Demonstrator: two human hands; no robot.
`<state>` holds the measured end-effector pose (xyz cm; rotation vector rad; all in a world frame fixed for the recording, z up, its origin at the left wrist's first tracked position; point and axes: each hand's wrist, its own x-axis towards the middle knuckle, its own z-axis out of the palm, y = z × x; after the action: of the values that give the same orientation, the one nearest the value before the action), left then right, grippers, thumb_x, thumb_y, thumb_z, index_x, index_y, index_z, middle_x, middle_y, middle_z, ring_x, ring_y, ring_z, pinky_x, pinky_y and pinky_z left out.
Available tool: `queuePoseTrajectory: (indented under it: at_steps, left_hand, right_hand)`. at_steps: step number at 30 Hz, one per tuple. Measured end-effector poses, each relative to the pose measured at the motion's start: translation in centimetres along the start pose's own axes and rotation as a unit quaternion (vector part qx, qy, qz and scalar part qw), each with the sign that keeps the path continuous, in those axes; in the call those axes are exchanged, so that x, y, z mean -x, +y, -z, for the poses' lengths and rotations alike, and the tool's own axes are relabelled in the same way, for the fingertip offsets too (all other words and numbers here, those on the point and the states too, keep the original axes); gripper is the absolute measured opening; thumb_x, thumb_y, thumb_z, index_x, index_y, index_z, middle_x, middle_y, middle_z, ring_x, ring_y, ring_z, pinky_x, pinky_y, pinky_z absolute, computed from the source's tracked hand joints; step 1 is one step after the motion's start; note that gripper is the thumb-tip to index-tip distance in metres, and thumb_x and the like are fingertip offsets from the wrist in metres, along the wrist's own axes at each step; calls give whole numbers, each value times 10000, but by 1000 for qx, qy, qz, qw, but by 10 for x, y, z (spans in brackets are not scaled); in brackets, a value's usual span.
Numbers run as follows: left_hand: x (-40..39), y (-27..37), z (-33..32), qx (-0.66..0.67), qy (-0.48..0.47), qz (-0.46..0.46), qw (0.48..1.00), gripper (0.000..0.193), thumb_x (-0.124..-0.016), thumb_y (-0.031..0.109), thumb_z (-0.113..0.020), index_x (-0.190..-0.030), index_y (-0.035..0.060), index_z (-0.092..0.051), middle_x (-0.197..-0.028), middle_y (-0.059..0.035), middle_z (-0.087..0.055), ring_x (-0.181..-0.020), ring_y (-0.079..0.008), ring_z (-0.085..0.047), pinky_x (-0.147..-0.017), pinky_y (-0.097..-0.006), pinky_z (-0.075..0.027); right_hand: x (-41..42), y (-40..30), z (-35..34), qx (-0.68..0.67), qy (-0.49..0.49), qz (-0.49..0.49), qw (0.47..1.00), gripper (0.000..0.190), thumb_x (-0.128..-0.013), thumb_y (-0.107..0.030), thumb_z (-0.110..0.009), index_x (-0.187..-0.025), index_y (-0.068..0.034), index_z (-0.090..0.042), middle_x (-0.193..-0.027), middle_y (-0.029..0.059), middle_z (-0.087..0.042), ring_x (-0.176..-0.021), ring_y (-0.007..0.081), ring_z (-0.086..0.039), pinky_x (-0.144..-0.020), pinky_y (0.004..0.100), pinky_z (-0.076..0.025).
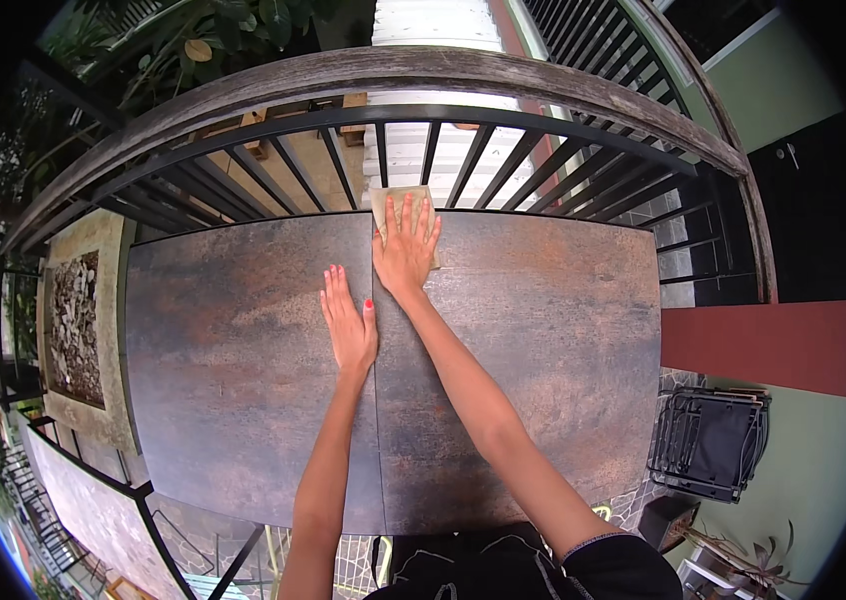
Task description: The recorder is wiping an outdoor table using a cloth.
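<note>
Two stone-patterned tabletops (513, 337) stand side by side before me, with a seam between them. My right hand (406, 251) lies flat, fingers spread, on a beige folded cloth (391, 199) at the far edge of the right tabletop, just right of the seam; the cloth reaches the table's rim by the railing. My left hand (349, 322) rests palm down on the left tabletop, near the seam, nearer to me than the right hand, and holds nothing. Its nails are painted red. A faint wet-looking sheen shows beside the cloth.
Black metal railing (385, 154) with a weathered wooden handrail (468, 64) runs past the far edge. A stone-framed planter (122, 300) stands left, another table (92, 495) lower left. Folded black chairs (719, 442) lean by the wall at right, near a potted plant (757, 562).
</note>
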<state>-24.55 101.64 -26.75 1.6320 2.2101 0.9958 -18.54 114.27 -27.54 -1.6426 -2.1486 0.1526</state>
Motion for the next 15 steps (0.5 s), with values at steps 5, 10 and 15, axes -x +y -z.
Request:
queuePoseTrajectory:
  at_steps: [5, 10, 15]
  left_hand:
    - [-3, 3, -5, 58, 40, 5, 997, 646, -929, 395, -292, -1392, -24, -125, -1459, -177, -147, -1359, -307, -114, -1099, -420, -90]
    - [0, -1, 1, 45, 42, 18, 998, 645, -932, 388, -288, -1391, -30, -113, -1460, -182, -137, -1357, -315, -112, -1097, -417, -101]
    - [-1, 3, -2, -3, 26, 9, 1000, 621, -934, 355, -299, -1392, -24, -119, -1460, -175, -141, -1356, -315, -115, -1097, -418, -109]
  right_hand:
    - [5, -8, 1, -40, -50, 103, 993, 600, -823, -313, -490, -1387, -217, -306, -1462, 86, -211, -1355, 319, -125, -1085, 502, -52]
    - [-12, 31, 19, -134, -181, 355, 907, 632, -767, -195, -486, -1374, -263, -324, -1460, 39, -224, -1363, 244, -136, -1117, 427, -81]
    - [-25, 55, 35, -95, -239, 472, 843, 640, -766, -187, -514, -1369, -283, -324, -1466, 18, -207, -1362, 241, -136, -1116, 439, -104]
